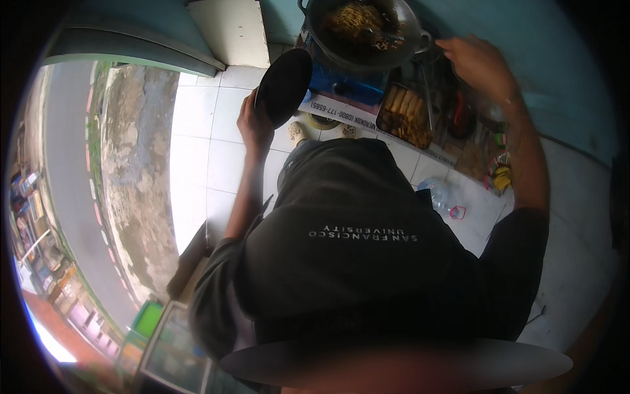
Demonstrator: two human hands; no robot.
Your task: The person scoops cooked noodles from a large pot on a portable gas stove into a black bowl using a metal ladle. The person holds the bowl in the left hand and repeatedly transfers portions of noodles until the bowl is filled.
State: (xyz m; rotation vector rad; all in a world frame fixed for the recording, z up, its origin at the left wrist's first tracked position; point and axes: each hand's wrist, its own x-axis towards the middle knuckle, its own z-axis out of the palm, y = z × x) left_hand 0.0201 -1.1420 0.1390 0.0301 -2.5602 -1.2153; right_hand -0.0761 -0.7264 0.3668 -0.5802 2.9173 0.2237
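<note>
My left hand (255,120) grips a round black plate (285,88) by its edge, tilted, left of the stove. A metal wok (364,56) with two loop handles sits on a blue gas stove (344,86). Noodles (357,18) and small chopped bits lie in the wok, with what looks like a metal utensil among them. My right hand (475,61), somewhat blurred, is just right of the wok's right handle; whether its fingers hold anything cannot be told.
A tray of rolls and other browned food (404,115) stands right of the stove. Beyond it are a dark container with something red (461,115) and yellow packets (502,178). A clear plastic bottle (435,192) lies on the tiled floor (194,118). A glass case (177,335) stands lower left.
</note>
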